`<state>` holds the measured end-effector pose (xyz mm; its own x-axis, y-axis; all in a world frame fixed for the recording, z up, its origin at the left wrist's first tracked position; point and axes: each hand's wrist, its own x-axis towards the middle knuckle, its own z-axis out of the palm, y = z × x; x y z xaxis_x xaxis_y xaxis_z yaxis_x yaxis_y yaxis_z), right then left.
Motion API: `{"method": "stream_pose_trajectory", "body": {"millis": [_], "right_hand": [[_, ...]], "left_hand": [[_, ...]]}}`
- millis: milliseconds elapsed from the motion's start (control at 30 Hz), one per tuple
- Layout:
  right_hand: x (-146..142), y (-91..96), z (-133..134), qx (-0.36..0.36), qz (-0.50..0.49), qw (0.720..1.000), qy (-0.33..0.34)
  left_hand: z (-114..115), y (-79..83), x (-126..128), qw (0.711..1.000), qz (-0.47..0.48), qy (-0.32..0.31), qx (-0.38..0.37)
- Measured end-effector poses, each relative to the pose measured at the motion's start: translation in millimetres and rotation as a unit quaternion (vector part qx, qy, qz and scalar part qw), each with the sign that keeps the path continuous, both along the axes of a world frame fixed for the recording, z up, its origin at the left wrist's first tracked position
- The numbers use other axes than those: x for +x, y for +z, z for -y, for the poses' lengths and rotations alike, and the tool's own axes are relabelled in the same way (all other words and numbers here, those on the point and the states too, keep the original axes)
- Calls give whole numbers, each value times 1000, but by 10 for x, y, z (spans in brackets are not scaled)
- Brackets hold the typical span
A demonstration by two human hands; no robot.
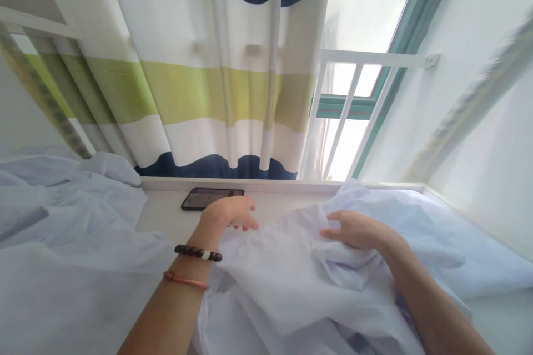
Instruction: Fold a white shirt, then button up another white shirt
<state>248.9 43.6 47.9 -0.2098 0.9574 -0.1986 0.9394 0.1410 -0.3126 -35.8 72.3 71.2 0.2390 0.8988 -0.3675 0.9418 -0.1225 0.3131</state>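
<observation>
A pale lilac-white sheet (291,277) lies rumpled across a white surface in front of me. My left hand (228,214), with a dark bead bracelet and a thin copper band at the wrist, reaches forward over the sheet's edge with fingers curled downward, nothing visibly in them. It hovers just short of a black phone (210,198) lying flat with its screen up. My right hand (353,228) rests on the sheet with its fingers bunched into a fold of the cloth, gripping it.
More pale bedding (62,222) is heaped at the left. A striped curtain (208,77) in navy, white and green hangs behind. A white railing (353,100) and a bright window stand at the right, beside a white wall (478,94).
</observation>
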Motion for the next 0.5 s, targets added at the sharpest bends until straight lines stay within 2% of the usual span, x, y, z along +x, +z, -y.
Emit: {"method": "stream_pose_trajectory", "body": {"millis": [133, 267, 400, 500], "right_hand": [[135, 90, 24, -32, 16, 999, 10], [80, 166, 22, -32, 31, 998, 47], [144, 241, 24, 68, -19, 997, 39], [292, 337, 46, 166, -115, 978, -58]], "left_hand": [[-16, 6, 94, 998, -36, -31, -38], [-16, -114, 278, 995, -40, -67, -61], [-19, -191, 357, 990, -6, -116, -76], [-18, -90, 223, 990, 29, -132, -36]]}}
